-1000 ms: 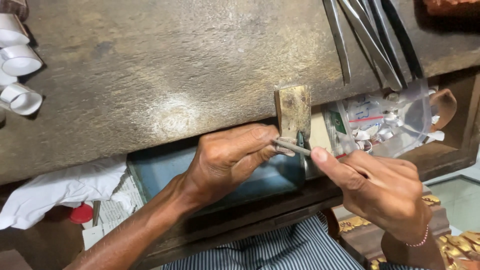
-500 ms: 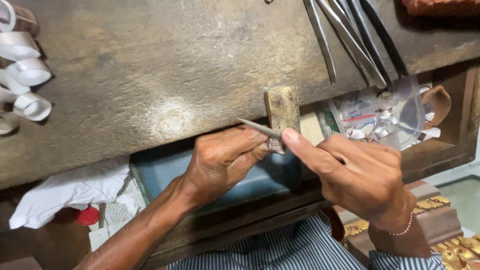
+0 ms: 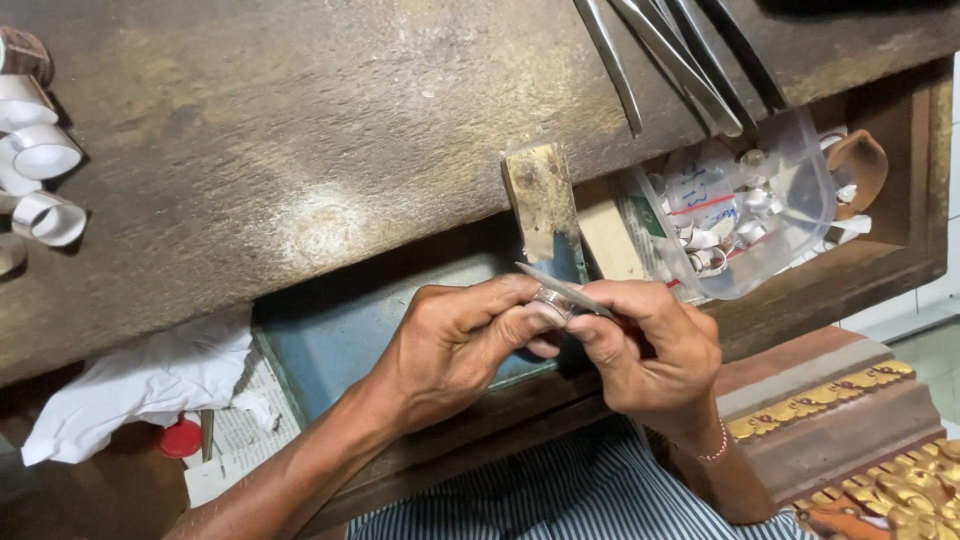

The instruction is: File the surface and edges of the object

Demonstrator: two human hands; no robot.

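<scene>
My left hand (image 3: pixel 455 345) pinches a small silver ring (image 3: pixel 549 300) between thumb and fingertips, just below the worn wooden bench peg (image 3: pixel 540 198) that juts from the workbench edge. My right hand (image 3: pixel 655 350) grips a slim metal file (image 3: pixel 560 287), whose blade lies across the top of the ring and points up to the left. Both hands are close together over the open blue drawer (image 3: pixel 330 340), away from the peg.
The rough wooden workbench (image 3: pixel 300 150) fills the upper view. Several white ring bands (image 3: pixel 40 160) lie at its left edge. Pliers handles (image 3: pixel 680 60) hang at the top right above a clear plastic tub (image 3: pixel 750 210) of small bits. White cloth (image 3: pixel 140 385) and a red cap (image 3: pixel 180 438) sit lower left.
Both hands have dropped down from the bench peg toward my body. The file has slid across the ring, and the ring is now held clear of the peg.
</scene>
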